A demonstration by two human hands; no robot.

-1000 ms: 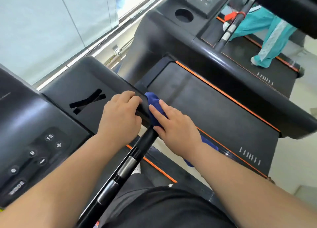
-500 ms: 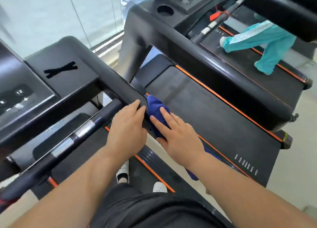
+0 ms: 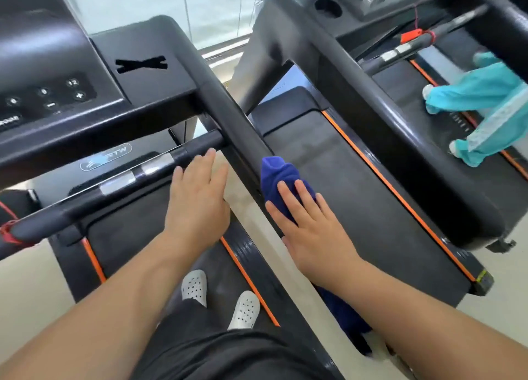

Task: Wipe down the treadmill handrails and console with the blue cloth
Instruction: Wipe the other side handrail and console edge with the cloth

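Observation:
My right hand (image 3: 311, 231) presses the blue cloth (image 3: 281, 176) against the right side handrail (image 3: 228, 114) of the black treadmill; more of the cloth hangs down below my forearm. My left hand (image 3: 197, 205) hovers flat with fingers apart, holding nothing, just below the front crossbar (image 3: 120, 185) with its silver sensor plates. The console (image 3: 48, 94) with its buttons sits at the upper left.
A second treadmill (image 3: 371, 74) stands close on the right, with a person's teal-trousered legs (image 3: 485, 99) walking on its belt. My white shoes (image 3: 194, 288) stand on the belt below. A window wall runs along the back.
My left hand has let go of the handrail and now hovers open below the crossbar. The right hand has slid the cloth slightly down the rail. The view has tilted downwards.

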